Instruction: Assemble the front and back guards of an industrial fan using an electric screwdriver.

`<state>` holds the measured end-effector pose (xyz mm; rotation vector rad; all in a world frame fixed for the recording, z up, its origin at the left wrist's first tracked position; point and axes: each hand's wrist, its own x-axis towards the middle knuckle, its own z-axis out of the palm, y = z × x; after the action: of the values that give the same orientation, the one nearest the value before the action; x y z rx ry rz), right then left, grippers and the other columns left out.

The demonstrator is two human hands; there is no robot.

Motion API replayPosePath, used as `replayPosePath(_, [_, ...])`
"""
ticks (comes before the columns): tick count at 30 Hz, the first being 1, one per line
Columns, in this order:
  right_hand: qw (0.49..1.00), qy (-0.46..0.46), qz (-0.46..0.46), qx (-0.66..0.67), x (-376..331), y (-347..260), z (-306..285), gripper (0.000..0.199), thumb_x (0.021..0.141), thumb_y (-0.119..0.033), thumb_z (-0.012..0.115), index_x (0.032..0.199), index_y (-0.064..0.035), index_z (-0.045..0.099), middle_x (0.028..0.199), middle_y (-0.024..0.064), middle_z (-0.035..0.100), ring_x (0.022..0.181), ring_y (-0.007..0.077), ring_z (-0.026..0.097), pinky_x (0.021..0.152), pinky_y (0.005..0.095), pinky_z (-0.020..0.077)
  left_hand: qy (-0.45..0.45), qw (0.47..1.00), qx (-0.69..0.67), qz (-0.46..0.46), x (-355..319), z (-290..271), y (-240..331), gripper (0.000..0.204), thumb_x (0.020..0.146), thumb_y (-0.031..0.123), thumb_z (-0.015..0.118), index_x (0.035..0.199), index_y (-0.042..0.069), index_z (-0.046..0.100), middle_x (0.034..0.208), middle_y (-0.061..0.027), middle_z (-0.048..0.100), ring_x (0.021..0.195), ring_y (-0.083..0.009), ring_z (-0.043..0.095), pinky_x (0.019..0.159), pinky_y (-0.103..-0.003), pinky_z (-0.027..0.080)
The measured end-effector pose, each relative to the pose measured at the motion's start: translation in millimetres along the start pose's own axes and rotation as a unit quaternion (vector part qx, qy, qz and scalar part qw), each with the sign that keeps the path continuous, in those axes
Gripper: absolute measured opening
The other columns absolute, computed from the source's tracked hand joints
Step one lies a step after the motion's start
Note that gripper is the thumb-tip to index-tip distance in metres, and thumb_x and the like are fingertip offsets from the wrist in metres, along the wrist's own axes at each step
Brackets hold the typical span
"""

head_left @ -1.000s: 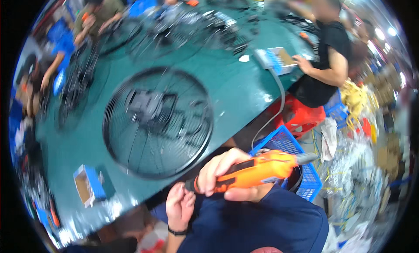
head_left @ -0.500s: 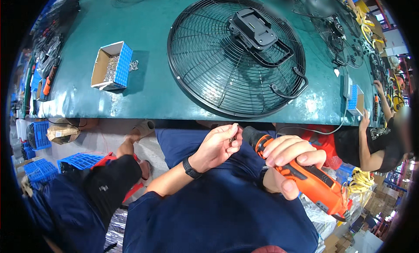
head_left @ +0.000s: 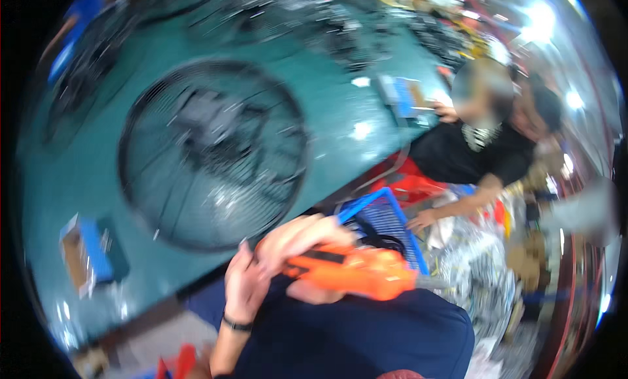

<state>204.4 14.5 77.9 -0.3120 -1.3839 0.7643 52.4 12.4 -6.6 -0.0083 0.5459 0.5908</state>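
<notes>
Here, the right hand (head_left: pixel 304 238) is wrapped around an orange power screwdriver (head_left: pixel 353 274), held level over the lap so its nose meets the left hand (head_left: pixel 245 284). That hand's fingertips are pressed together at the tool's tip, presumably steadying something small; blur hides what. Just beyond both hands, a round black fan grille (head_left: pixel 212 153) lies flat on the green table (head_left: pixel 340 117). Beside the right hand stands a blue crate (head_left: pixel 386 215).
</notes>
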Motion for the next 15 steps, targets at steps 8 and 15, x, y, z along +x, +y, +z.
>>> replayPosePath(8, [0.994,0.081,0.047,-0.049,14,11,19,0.034,0.068,-0.014,0.072,0.093,0.0012,0.054,0.073,0.0115,0.058,0.06,0.0187,0.057,0.052,0.0269,0.0439,0.009,0.993,0.026,0.112,1,13,-8,0.028,0.096,0.022,0.05,0.111,-0.001,0.053,0.1,-0.0051,0.059,0.084,-0.014,0.059,0.066,-0.026,0.049])
replayPosePath(15, [0.995,-0.005,0.064,-0.076,25,20,18,0.028,0.078,-0.018,0.072,0.09,0.0008,0.054,0.075,0.0117,0.062,0.062,0.0236,0.062,0.055,0.0302,0.0488,-0.047,0.918,0.314,0.237,-25,16,18,0.036,0.093,0.032,0.051,0.108,0.0,0.055,0.095,-0.0033,0.056,0.086,-0.0119,0.055,0.075,-0.027,0.045])
